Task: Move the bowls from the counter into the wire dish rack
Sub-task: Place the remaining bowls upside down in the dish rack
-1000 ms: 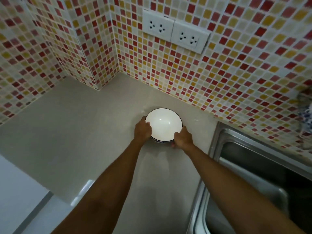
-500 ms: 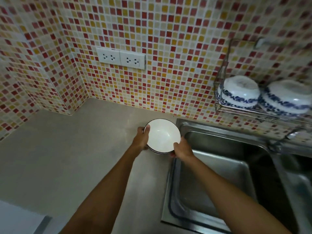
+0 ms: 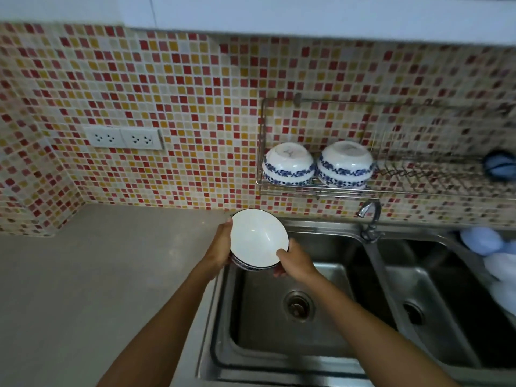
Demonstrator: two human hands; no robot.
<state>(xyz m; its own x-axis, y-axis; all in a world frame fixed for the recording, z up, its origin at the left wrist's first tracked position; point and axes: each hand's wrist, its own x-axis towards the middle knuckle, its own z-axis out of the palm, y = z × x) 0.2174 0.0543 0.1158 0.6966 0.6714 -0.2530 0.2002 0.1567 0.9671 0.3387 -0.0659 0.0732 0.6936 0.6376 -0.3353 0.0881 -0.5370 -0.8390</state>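
Note:
A white bowl (image 3: 258, 238) with a dark rim and blue pattern outside is held in the air over the sink's left edge, mouth up. My left hand (image 3: 220, 247) grips its left side and my right hand (image 3: 296, 261) grips its lower right rim. The wire dish rack (image 3: 315, 188) hangs on the tiled wall above and to the right. Two white bowls with blue bands, one on the left (image 3: 287, 164) and one on the right (image 3: 345, 162), lie upside down in the rack's left end.
A double steel sink (image 3: 279, 344) lies below the hands, with a tap (image 3: 370, 216) behind it. The beige counter (image 3: 97, 289) stretches left. Wall sockets (image 3: 124, 138) sit on the tiles. A blue object (image 3: 499, 166) rests at the rack's right end; pale cloths (image 3: 491, 252) lie by the right basin.
Both hands lifted the bowl off the counter and carried it right, over the sink's edge. The view swung right and up, bringing the rack fully into sight.

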